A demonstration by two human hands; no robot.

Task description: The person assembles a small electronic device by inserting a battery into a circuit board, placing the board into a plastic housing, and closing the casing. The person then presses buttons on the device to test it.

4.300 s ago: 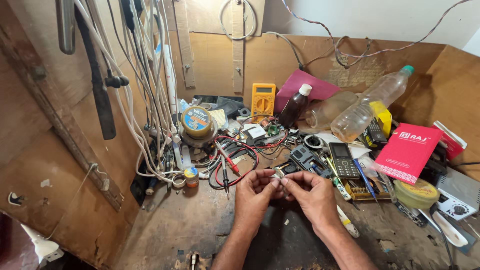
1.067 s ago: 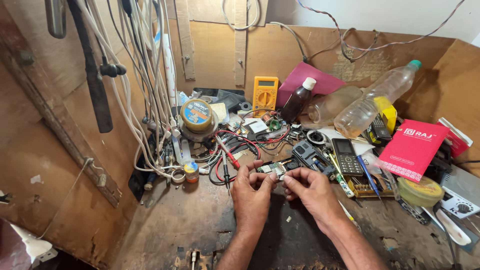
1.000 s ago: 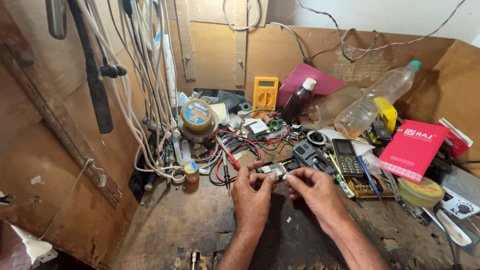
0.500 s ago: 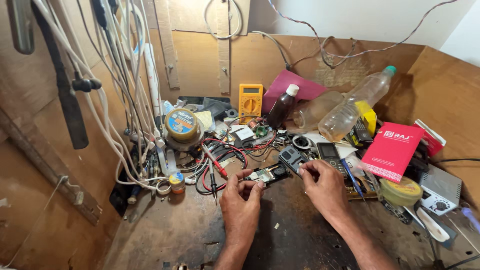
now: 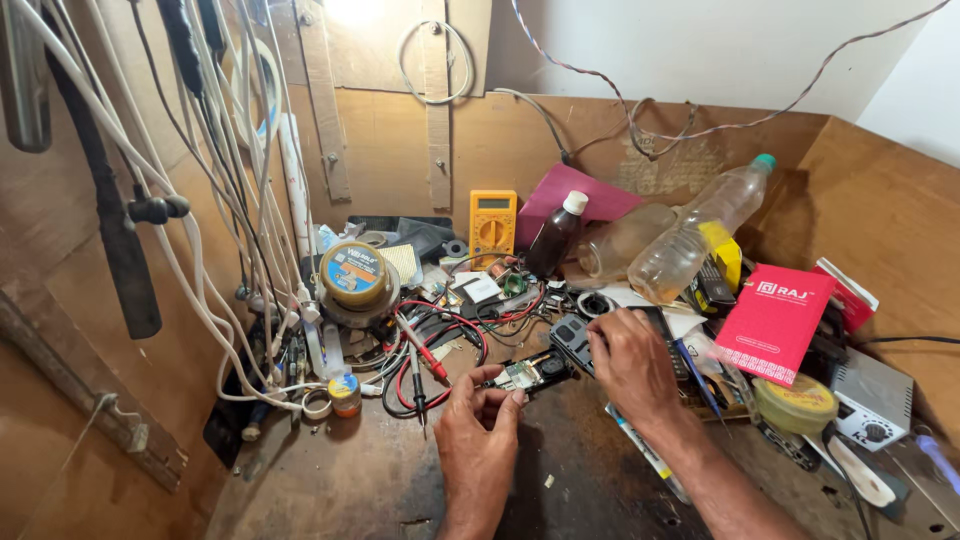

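Left hand [image 5: 478,415] pinches a small circuit board [image 5: 520,375] at its near end, lifted just off the surface [image 5: 340,470] for steadiness; right hand [image 5: 630,365], fingers curled, rests at 2 o'clock on a black phone casing [image 5: 572,340].

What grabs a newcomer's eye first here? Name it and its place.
The red booklet leaning at the right and the yellow multimeter against the back wall stand out. At centre, the left hand holds a small circuit board, while the right hand rests on the clutter beside it.
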